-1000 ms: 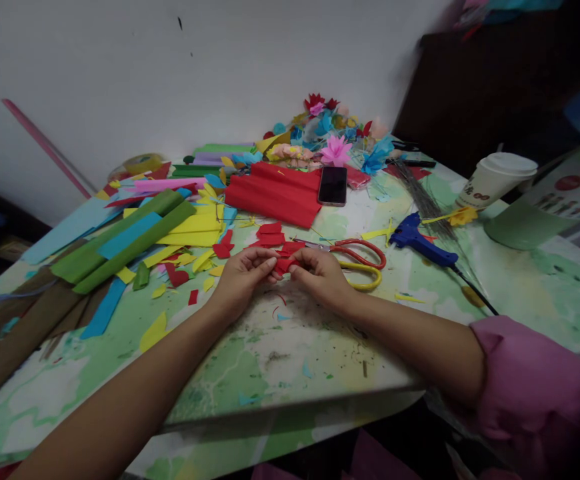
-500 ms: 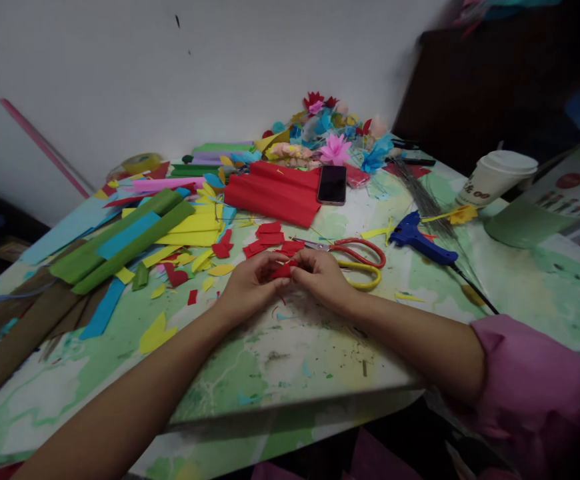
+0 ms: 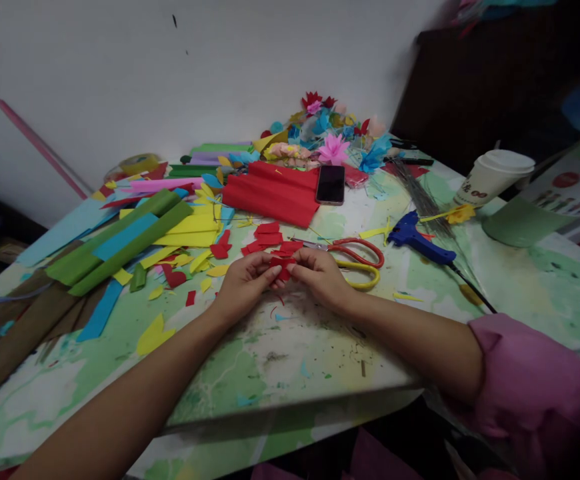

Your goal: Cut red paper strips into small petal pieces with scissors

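Observation:
Between my fingertips is a small piece of red crepe paper point(image 3: 282, 265). My left hand point(image 3: 244, 285) pinches its left side, and my right hand point(image 3: 323, 277) pinches its right side. Just beyond my hands lie several cut red pieces point(image 3: 268, 233), partly hidden by my fingers. Scissors point(image 3: 357, 260) with one orange-red and one yellow handle rest right behind my right hand, their blades pointing left. A large folded red paper sheet point(image 3: 270, 190) is farther back.
Green rolled paper point(image 3: 135, 247), yellow sheets point(image 3: 195, 230) and scraps cover the left side. A phone point(image 3: 331, 185) lies behind the scissors. To the right are a blue glue gun point(image 3: 417, 240), thin wires point(image 3: 425, 197) and a lidded cup point(image 3: 493, 177). Paper flowers point(image 3: 335, 147) are heaped at the wall.
The red paper between my fingers has turned and spread flatter, so more of its face shows. My left thumb has shifted up onto it. Everything else stays in place.

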Action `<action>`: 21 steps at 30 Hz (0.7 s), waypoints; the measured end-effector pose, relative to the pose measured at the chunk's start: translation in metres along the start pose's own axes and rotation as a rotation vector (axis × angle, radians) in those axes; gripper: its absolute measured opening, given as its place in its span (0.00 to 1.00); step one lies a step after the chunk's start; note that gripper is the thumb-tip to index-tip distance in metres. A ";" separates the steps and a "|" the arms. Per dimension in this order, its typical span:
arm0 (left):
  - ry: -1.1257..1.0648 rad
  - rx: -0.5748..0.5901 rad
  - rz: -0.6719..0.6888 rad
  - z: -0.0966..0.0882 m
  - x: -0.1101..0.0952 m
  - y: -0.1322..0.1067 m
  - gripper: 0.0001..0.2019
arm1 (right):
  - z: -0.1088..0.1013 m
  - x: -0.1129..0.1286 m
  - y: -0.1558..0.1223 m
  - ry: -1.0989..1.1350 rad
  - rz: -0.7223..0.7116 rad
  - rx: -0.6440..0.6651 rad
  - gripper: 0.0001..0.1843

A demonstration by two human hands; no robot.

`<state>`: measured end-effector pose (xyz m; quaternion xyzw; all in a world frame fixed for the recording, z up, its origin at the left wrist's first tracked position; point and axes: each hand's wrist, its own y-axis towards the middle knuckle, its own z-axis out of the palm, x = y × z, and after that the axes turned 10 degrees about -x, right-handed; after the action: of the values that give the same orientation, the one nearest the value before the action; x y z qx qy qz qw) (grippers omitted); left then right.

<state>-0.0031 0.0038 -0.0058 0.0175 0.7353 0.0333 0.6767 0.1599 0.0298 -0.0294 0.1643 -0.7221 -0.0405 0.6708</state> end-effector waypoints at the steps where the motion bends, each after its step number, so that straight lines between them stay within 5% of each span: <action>1: -0.020 -0.009 -0.007 0.000 0.001 0.000 0.10 | 0.000 0.000 0.000 0.023 0.005 0.000 0.07; 21: -0.091 -0.026 0.021 -0.002 0.000 -0.002 0.07 | 0.002 -0.001 0.000 0.200 0.099 -0.014 0.06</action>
<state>-0.0049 0.0021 -0.0057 0.0176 0.7029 0.0491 0.7094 0.1583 0.0295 -0.0304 0.1267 -0.6586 0.0041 0.7417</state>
